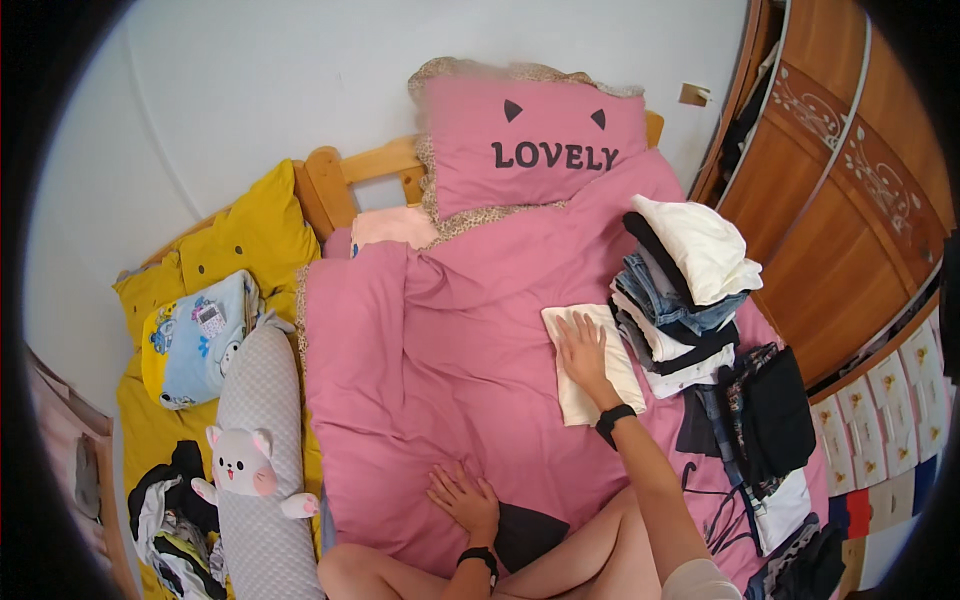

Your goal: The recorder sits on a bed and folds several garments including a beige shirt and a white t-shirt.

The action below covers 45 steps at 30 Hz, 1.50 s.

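Note:
My right hand (pixel 583 351) lies flat, fingers apart, on a folded cream cloth garment (pixel 611 379) on the pink quilt (pixel 465 322). Just right of that garment rises a tall stack of folded clothes (pixel 664 300), with denim and dark pieces in it and a white garment (pixel 701 251) on top. My left hand (pixel 465 499) rests palm down on the quilt near my legs, fingers spread, holding nothing. A dark grey cloth (pixel 529 536) lies beside it, partly hidden by my leg. Both wrists wear black bands.
More folded clothes (pixel 772 412) and black hangers (pixel 709 495) lie at the right. A long grey plush pillow (pixel 262 390), a light blue folded blanket (pixel 199 345) and a loose clothes pile (pixel 176 525) are at the left. A pink pillow (pixel 532 142) stands against the headboard; a wooden wardrobe (pixel 825 225) stands right.

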Each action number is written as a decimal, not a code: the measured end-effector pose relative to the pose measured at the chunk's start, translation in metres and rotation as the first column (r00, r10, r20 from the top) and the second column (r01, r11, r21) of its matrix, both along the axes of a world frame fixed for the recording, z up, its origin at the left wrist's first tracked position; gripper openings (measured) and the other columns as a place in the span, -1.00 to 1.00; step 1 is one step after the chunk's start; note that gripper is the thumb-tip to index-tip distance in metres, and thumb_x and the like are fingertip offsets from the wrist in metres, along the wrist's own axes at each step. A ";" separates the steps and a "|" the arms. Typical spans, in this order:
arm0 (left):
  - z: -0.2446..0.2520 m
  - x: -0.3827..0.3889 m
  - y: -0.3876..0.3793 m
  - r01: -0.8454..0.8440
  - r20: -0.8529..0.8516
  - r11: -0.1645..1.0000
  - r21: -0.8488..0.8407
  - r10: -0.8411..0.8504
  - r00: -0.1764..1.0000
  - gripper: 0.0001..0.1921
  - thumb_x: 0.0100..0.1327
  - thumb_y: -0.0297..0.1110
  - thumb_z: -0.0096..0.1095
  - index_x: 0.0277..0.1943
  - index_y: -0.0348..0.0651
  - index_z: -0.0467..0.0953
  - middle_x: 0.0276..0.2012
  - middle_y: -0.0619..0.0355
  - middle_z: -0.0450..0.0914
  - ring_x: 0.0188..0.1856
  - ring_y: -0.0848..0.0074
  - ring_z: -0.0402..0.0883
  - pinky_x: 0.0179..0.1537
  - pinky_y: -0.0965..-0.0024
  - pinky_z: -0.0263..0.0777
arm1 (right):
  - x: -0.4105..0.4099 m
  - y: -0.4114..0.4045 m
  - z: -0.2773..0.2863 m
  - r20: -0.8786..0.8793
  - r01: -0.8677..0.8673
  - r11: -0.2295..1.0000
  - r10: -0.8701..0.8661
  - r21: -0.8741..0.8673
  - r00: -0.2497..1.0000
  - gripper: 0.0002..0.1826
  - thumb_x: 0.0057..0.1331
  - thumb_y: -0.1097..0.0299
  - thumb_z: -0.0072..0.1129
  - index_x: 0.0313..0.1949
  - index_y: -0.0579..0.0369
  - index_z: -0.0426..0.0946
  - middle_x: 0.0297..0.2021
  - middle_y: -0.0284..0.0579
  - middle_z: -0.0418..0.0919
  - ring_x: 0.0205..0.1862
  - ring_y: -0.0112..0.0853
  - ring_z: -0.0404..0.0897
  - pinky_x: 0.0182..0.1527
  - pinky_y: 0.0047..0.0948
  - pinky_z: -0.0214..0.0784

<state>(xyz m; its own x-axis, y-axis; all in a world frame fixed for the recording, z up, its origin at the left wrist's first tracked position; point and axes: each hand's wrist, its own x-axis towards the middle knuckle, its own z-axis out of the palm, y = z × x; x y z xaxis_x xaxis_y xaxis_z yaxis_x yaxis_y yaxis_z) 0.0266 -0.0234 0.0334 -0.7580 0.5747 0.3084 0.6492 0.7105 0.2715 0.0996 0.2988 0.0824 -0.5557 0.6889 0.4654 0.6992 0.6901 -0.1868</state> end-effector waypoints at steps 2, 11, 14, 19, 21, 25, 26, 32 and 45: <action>-0.002 0.002 0.003 0.015 -0.011 1.000 0.002 -0.015 1.000 -0.46 0.11 -0.24 0.04 0.17 -0.24 0.27 0.28 -0.22 0.08 0.34 -0.03 -0.03 0.28 -0.15 -0.18 | 0.013 0.002 -0.035 0.126 0.016 0.998 -0.008 -0.057 0.992 -0.45 0.31 0.11 -0.17 0.29 -0.18 0.13 0.24 0.02 0.15 0.32 -0.05 -0.02 0.26 0.19 -0.32; -0.001 0.000 0.004 0.000 0.023 1.000 -0.008 0.000 1.000 -0.47 0.13 -0.24 0.03 0.17 -0.24 0.27 0.29 -0.21 0.05 0.35 -0.02 -0.06 0.29 -0.14 -0.21 | 0.017 -0.003 -0.043 0.261 0.079 0.987 -0.041 -0.137 0.965 -0.42 0.33 -0.03 -0.27 0.32 -0.21 0.07 0.36 -0.12 -0.05 0.39 -0.08 -0.18 0.28 0.26 -0.52; 0.000 -0.001 0.006 -0.008 0.009 1.000 -0.002 0.008 1.000 -0.47 0.13 -0.23 0.03 0.18 -0.22 0.27 0.29 -0.21 0.05 0.35 -0.01 -0.06 0.30 -0.13 -0.21 | 0.032 0.002 -0.047 0.178 0.144 0.988 -0.131 -0.063 0.975 -0.44 0.33 -0.03 -0.28 0.29 -0.21 0.12 0.33 -0.03 0.00 0.39 -0.09 -0.17 0.29 0.24 -0.54; -0.003 -0.003 -0.001 -0.022 -0.004 1.000 -0.008 0.022 1.000 -0.45 0.12 -0.21 0.04 0.19 -0.21 0.27 0.29 -0.22 0.05 0.35 -0.02 -0.06 0.29 -0.14 -0.21 | 0.045 -0.003 -0.051 0.106 0.174 0.980 -0.163 -0.098 0.981 -0.43 0.32 0.00 -0.27 0.29 -0.15 0.14 0.33 0.00 -0.01 0.39 -0.12 -0.15 0.28 0.25 -0.55; -0.002 0.002 -0.003 0.007 0.027 1.000 -0.003 -0.007 1.000 -0.44 0.11 -0.21 0.05 0.20 -0.20 0.27 0.29 -0.23 0.04 0.35 -0.04 -0.06 0.29 -0.15 -0.21 | 0.050 -0.014 -0.050 0.211 0.167 0.985 -0.155 -0.042 0.965 -0.42 0.32 0.00 -0.26 0.30 -0.15 0.12 0.34 0.04 -0.05 0.40 -0.13 -0.18 0.27 0.27 -0.56; -0.012 0.000 -0.004 0.003 -0.001 1.000 0.014 -0.003 1.000 -0.43 0.11 -0.20 0.04 0.20 -0.19 0.26 0.29 -0.24 0.04 0.34 -0.06 -0.05 0.28 -0.17 -0.22 | 0.059 -0.038 -0.053 0.284 0.155 0.979 -0.112 -0.134 0.952 -0.36 0.32 -0.06 -0.30 0.34 -0.13 0.00 0.37 0.07 -0.19 0.41 -0.11 -0.27 0.26 0.29 -0.59; -0.012 0.001 -0.003 0.005 -0.009 1.000 0.014 -0.005 1.000 -0.42 0.11 -0.20 0.04 0.21 -0.19 0.25 0.30 -0.25 0.03 0.34 -0.06 -0.05 0.28 -0.17 -0.22 | 0.061 -0.043 -0.053 0.271 0.136 0.978 -0.091 -0.155 0.958 -0.32 0.31 -0.08 -0.31 0.35 -0.09 -0.05 0.37 0.07 -0.22 0.41 -0.07 -0.28 0.24 0.34 -0.62; -0.025 -0.001 0.003 0.029 0.024 0.999 0.030 -0.030 0.999 -0.37 0.12 -0.14 0.03 0.25 -0.22 0.20 0.31 -0.27 -0.02 0.34 -0.14 -0.12 0.25 -0.26 -0.27 | 0.079 -0.073 -0.035 0.493 0.208 0.909 -0.002 -0.362 0.870 -0.23 0.20 -0.24 -0.18 0.35 -0.28 -0.05 0.38 0.06 -0.24 0.39 0.03 -0.30 0.13 0.54 -0.50; 0.186 -0.173 -0.101 0.521 0.430 0.660 0.541 -0.750 0.503 -0.62 0.34 -0.14 -0.09 0.08 -0.20 0.41 -0.04 0.03 0.54 -0.03 0.36 0.50 0.01 0.34 0.34 | 0.069 -0.167 -0.017 0.591 0.091 0.722 0.480 -0.686 0.649 -0.36 0.13 -0.09 0.06 0.08 0.10 0.35 0.00 0.16 0.45 0.08 0.04 0.40 0.09 -0.17 0.28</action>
